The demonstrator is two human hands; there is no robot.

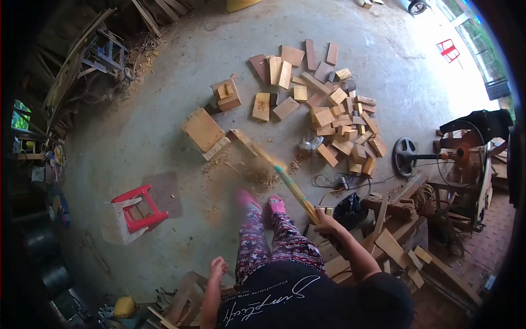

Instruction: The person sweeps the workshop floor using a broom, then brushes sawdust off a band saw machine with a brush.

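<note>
- Floor (164, 82), grey, spreads widest before us.
- Wooden blocks (343, 147) lie heaped and scattered ahead of us, mostly to the right.
- Long-handled tool (296, 192): we see it ahead of our right foot, its long axis slanting from our right side forward and leftward, pointing toward the area by the wooden box (203, 130); blur obscures its working end.
- Red stool (150, 220) is on our left.
- Right hand (327, 223): fingers closed around the handle.
- Left hand (218, 267): loosely curled, seemingly empty; we cannot tell how far open.
</note>
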